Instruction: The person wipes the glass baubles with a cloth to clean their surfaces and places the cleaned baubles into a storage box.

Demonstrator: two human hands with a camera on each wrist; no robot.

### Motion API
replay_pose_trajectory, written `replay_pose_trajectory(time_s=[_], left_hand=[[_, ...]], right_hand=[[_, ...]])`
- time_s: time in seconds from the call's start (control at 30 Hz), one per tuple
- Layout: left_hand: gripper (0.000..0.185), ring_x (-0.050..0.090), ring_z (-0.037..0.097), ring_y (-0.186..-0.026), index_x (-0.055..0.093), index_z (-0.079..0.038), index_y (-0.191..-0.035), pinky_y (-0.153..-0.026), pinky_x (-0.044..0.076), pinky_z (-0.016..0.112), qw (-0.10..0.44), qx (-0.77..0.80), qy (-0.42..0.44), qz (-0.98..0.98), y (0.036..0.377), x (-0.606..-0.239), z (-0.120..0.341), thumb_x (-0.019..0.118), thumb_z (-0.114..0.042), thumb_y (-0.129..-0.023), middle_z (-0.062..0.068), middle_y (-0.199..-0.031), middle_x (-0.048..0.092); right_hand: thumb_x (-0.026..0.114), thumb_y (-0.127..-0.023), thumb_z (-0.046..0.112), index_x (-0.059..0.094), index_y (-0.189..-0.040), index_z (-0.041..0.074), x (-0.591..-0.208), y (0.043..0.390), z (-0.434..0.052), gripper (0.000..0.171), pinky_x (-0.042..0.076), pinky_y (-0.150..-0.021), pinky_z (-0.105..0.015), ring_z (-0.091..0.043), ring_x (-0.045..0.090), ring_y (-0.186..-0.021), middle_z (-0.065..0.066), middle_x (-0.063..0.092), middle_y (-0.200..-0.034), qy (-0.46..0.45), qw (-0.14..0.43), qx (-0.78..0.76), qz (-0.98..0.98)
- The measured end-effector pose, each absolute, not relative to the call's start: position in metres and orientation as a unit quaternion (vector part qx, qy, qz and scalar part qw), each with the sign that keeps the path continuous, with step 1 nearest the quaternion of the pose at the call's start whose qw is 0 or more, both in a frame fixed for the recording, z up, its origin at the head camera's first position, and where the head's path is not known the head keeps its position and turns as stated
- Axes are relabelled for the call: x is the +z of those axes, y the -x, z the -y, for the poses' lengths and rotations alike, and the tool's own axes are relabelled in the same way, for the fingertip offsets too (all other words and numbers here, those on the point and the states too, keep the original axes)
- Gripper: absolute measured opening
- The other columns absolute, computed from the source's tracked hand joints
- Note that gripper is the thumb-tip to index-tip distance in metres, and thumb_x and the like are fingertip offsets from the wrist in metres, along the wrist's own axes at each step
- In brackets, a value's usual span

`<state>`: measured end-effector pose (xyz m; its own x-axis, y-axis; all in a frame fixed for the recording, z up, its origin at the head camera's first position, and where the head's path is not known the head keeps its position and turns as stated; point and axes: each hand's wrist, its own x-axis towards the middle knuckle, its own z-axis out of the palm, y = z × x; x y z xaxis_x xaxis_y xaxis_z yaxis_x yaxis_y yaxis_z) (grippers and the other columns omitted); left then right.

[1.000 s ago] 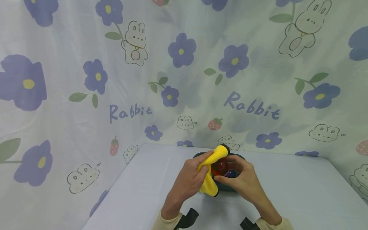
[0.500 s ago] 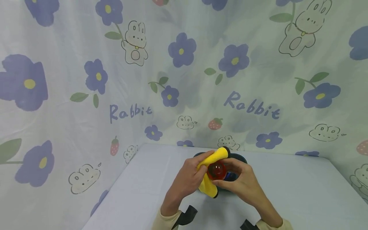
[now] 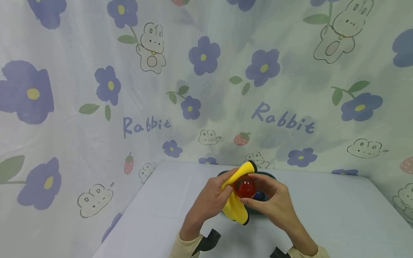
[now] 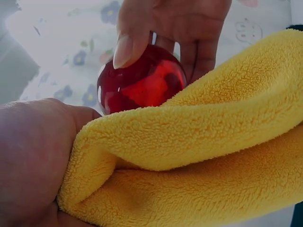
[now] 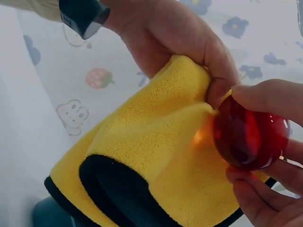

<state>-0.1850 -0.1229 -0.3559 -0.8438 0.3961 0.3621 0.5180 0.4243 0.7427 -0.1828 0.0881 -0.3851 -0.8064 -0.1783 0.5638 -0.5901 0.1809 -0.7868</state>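
Note:
My left hand (image 3: 211, 197) grips a yellow plush cloth (image 4: 199, 137) with dark edging, folded between thumb and fingers. In my right hand (image 3: 275, 199) a clear red ball (image 5: 251, 135) is pinched between thumb and fingertips. The ball sits against the cloth, right at the left fingers, as the right wrist view shows. Both hands are raised over a dark oval bowl (image 3: 270, 175), which they and the cloth partly cover. Inside the bowl a blue ball (image 3: 260, 196) shows below the red one.
The bowl stands on a white table (image 3: 167, 200) near its back edge. Behind the table hangs a curtain (image 3: 219, 89) printed with flowers and rabbits. A black strap piece (image 3: 208, 242) sticks out at the left wrist.
The red ball was first partly behind the cloth, came left and nearer, and is now slightly up and right again. The cloth's lower corner has swung right. Both hands keep their hold.

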Motion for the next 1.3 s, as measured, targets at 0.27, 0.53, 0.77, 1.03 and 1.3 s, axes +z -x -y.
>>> replay_pose_trajectory(time_s=[0.27,0.53,0.77,1.03,1.3], left_hand=[[0.054,0.059,0.006,-0.072,0.050,-0.011,-0.153,-0.071,0.056,0.021,0.054,-0.452,0.248,0.856,0.183,-0.355,0.120,0.046,-0.012,-0.099,0.006,-0.113,0.071],[0.055,0.061,0.006,-0.074,0.049,-0.008,-0.154,-0.072,0.055,0.021,0.035,-0.447,0.234,0.863,0.182,-0.355,0.116,0.046,-0.013,-0.099,0.008,-0.110,0.071],[0.054,0.060,0.007,-0.072,0.050,-0.009,-0.153,-0.070,0.055,0.021,0.037,-0.438,0.226,0.869,0.182,-0.355,0.114,0.047,-0.013,-0.099,0.007,-0.107,0.071],[0.054,0.059,0.008,-0.072,0.052,-0.009,-0.152,-0.069,0.054,0.021,0.051,-0.434,0.219,0.872,0.176,-0.351,0.114,0.047,-0.012,-0.098,0.006,-0.104,0.070],[0.054,0.058,0.008,-0.072,0.052,-0.008,-0.151,-0.068,0.054,0.021,0.076,-0.431,0.214,0.874,0.172,-0.349,0.115,0.047,-0.010,-0.098,0.008,-0.106,0.071]], right_hand=[[0.088,-0.077,0.003,0.068,-0.130,0.009,-0.385,0.184,-0.087,0.057,0.054,-0.095,-0.017,-0.003,0.071,-0.108,-0.010,0.071,-0.128,-0.242,0.198,0.598,0.738],[0.087,-0.074,-0.005,0.066,-0.130,0.008,-0.384,0.190,-0.091,0.061,0.056,-0.093,-0.018,-0.007,0.072,-0.102,-0.012,0.069,-0.127,-0.227,0.229,0.620,0.715],[0.088,-0.074,-0.004,0.064,-0.128,0.005,-0.385,0.195,-0.093,0.060,0.055,-0.094,-0.016,-0.004,0.072,-0.101,-0.012,0.067,-0.127,-0.202,0.211,0.633,0.717],[0.089,-0.075,0.002,0.066,-0.127,0.007,-0.388,0.198,-0.095,0.057,0.056,-0.092,-0.017,-0.002,0.072,-0.103,-0.009,0.068,-0.126,-0.183,0.205,0.627,0.729],[0.090,-0.077,0.011,0.066,-0.130,0.012,-0.391,0.199,-0.098,0.058,0.057,-0.090,-0.018,0.000,0.071,-0.103,-0.006,0.072,-0.125,-0.165,0.194,0.601,0.758]])
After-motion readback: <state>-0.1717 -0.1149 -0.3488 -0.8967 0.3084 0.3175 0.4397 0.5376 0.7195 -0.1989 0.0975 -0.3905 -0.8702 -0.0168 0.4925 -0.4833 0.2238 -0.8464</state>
